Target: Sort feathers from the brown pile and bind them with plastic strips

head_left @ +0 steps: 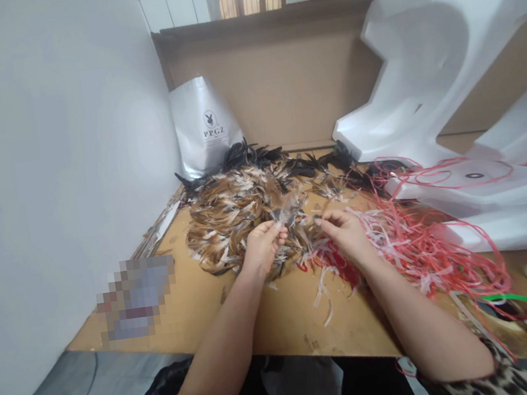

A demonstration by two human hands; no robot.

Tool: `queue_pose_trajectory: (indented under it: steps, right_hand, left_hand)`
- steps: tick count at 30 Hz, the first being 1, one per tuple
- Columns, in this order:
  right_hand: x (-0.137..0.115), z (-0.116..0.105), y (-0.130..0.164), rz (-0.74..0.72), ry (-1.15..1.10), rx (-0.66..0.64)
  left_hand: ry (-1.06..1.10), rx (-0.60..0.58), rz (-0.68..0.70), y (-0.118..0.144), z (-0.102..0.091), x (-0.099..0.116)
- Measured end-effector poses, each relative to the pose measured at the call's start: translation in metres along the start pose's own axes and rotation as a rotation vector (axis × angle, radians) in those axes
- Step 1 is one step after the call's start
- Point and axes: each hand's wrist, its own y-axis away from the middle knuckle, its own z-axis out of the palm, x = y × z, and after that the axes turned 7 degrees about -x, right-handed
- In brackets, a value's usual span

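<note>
In the head view, the left hand (262, 244) is curling its fingers closed around a small pale feather (286, 211), pinching it at the near edge of a heap of brown and white feathers (232, 218) lying on the wooden board (279, 318). The right hand (343, 232) is resting just beside it, fingers bent toward the same feather; whether they are gripping it cannot be told. Red and white plastic strips (420, 248) are spreading in a tangle to the right of that hand. Black feathers (258, 156) are lying behind the heap, near a silver bag (203, 124) leaning against the cardboard wall (286, 78). White foam pieces (436, 71) are standing at right.
</note>
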Motion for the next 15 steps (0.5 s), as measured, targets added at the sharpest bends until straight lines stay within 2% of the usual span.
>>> queue_pose_trajectory:
  steps: [3,6,10,15]
  right_hand:
    - [0.0,0.011,0.002,0.209,-0.364,-0.101]
    - [-0.001,0.021,0.005,0.318,-0.557,-0.189]
    - [0.0,0.028,0.006,0.358,-0.715,-0.184]
    - [0.0,0.03,0.006,0.328,-0.757,-0.141]
  left_hand:
    - [-0.041,-0.016,0.007,0.001,0.002,-0.002]
    - [-0.11,-0.042,-0.01,0.004,0.006,-0.004]
    - [-0.164,-0.07,-0.033,0.006,0.01,-0.006]
    - [-0.228,-0.062,-0.023,0.005,0.01,-0.008]
